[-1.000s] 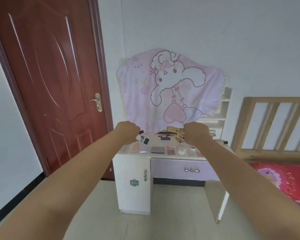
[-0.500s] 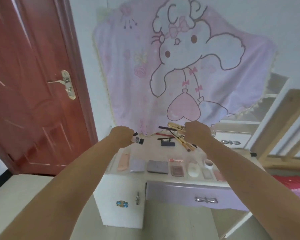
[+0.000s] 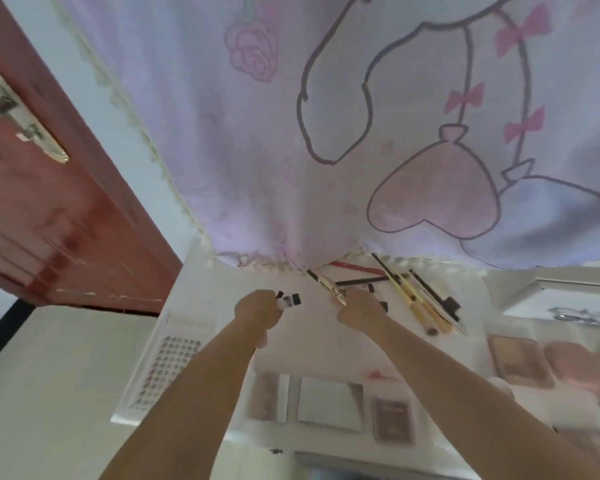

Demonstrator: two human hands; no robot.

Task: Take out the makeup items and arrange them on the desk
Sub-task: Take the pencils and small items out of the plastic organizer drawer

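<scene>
My left hand (image 3: 257, 310) is curled into a fist over the back of the white desk (image 3: 211, 293), right beside two small black-and-white items (image 3: 290, 300). My right hand (image 3: 359, 311) is also closed, its knuckles against the lower end of a gold patterned pen (image 3: 331, 288); that end is hidden behind the hand. Several gold-handled brushes and dark pencils (image 3: 420, 306) lie in a fan just to the right. Along the front sit flat palettes (image 3: 329, 403), a brown palette (image 3: 520, 362) and a pink compact (image 3: 572, 367).
A pink cartoon cloth (image 3: 326, 133) hangs over the mirror behind the desk, its hem touching the desktop. A dotted sheet (image 3: 167, 368) lies at the desk's left edge. The red door (image 3: 32, 202) stands to the left, a small drawer unit (image 3: 568, 299) to the right.
The view has closed in on the desk, which now fills the lower frame. Both arms stay stretched forward with fists closed, now right over the items at the back.
</scene>
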